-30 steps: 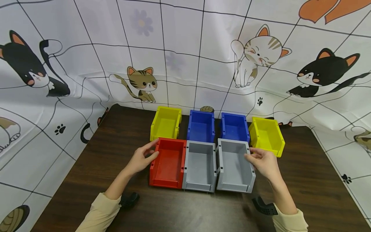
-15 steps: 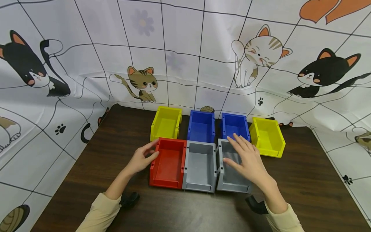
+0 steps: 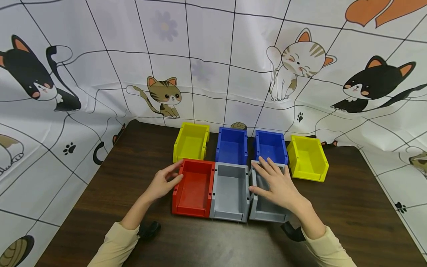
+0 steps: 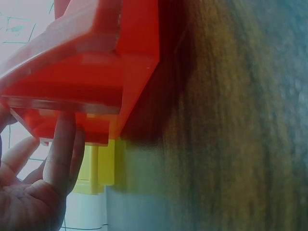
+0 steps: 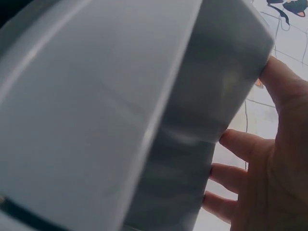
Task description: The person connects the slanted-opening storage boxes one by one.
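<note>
In the head view, my left hand grips the left wall of a red storage bin, thumb at the rim. The left wrist view shows the fingers reaching under the rim's lip. My right hand spreads over the right grey bin and hides much of its inside. Its thumb lies at that bin's left rim, beside the middle grey bin, and its fingertips are at the far edge. In the right wrist view, its fingertips meet a grey wall.
Behind the front row stand a yellow bin, two blue bins, left and right, and another yellow bin, slightly turned. All sit on a dark wooden table against a cat-patterned curtain.
My right hand has let go of the right grey bin's right wall and moved left over that bin, fingers spread. My left hand stays at the red bin, and the bins look unmoved.
</note>
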Demonstrator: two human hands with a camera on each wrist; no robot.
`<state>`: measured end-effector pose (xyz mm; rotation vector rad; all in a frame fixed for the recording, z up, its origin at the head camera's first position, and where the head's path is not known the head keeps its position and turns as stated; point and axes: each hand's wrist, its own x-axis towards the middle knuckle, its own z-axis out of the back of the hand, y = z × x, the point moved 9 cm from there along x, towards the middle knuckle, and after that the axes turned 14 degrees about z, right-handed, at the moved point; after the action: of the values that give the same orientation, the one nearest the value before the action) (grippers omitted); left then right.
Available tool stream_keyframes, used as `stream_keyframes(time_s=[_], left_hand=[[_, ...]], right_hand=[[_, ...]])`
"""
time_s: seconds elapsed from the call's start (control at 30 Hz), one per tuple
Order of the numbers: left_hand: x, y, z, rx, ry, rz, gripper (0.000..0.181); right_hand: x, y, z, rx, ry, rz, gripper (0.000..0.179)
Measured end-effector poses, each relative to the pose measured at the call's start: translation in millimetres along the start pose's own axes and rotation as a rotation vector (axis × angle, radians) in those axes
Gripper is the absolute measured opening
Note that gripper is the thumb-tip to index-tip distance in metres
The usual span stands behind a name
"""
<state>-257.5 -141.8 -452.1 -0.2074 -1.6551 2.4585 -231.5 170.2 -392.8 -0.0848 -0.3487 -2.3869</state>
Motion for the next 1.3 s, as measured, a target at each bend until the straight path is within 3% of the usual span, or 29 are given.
stream_keyframes(time_s=[0.3,0.6,0.87,1.13,1.3], left_hand=[[0.1,-1.2,-0.6,0.009,-0.002,0.001,0.053],[0.2,-0.5,-0.5,0.021,-0.01,-0.01,0.052],[-3.9,-12.1,-0.7,0.014,-0.013,-0.004,0.051],[1.2,0.6,-1.1,0.025,-0.008,0.002,0.052],[0.7,0.8,-0.5,0.014,-0.004,-0.017,0.052]], right_hand=[[-0.8,-2.1,-12.4,-0.019,0.035,-0.014,0.077],[-2.2,-1.9,-19.5,-0.013,0.012,-0.012,0.078],[-3.5,-4.1,-30.1,-0.032,0.03,-0.013,0.078],[-1.9,-2.9,-29.1,-0.036,0.038,-0.001,0.077],[-1.3,0.2,-24.7,-0.018,-0.007,0.02,0.075]])
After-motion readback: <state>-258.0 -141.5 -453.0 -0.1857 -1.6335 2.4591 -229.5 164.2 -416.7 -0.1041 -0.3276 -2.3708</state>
